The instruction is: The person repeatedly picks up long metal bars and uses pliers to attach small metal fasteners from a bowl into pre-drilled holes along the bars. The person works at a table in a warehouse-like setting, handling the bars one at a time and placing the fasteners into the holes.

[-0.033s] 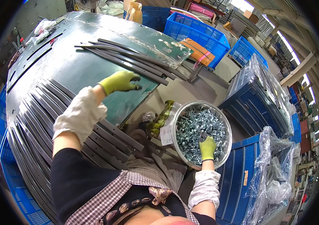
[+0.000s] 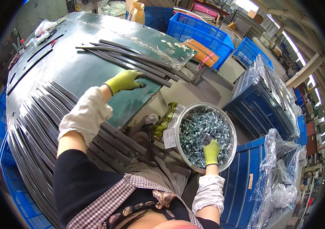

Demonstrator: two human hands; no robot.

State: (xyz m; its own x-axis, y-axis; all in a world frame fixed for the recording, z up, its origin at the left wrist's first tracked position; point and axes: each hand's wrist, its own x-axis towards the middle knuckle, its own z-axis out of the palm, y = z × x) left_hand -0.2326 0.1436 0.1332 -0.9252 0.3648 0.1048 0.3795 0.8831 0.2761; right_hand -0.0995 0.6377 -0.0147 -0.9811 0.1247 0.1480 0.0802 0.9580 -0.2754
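My left hand (image 2: 125, 81), in a yellow-green glove with dark fingertips, hovers over the near right edge of the green tabletop (image 2: 65, 63). Its fingers are curved but apart, with nothing between them. Just beyond it lies a loose bunch of dark channel strips (image 2: 132, 61). My right hand (image 2: 211, 152), gloved alike, reaches into a round metal bowl (image 2: 231, 128) full of small shiny metal clips (image 2: 198, 128). Its fingertips are drawn together against the clips, and whatever they hold cannot be made out.
Many long dark strips (image 2: 48, 118) lie side by side at the left. Blue crates (image 2: 197, 32) stand beyond the table. To the right are blue bins (image 2: 242, 179) with clear plastic film (image 2: 279, 179). A paper label (image 2: 169, 138) sits against the bowl.
My left hand and forearm have shifted slightly right and up. The right hand has stayed in the clips with hardly any movement.
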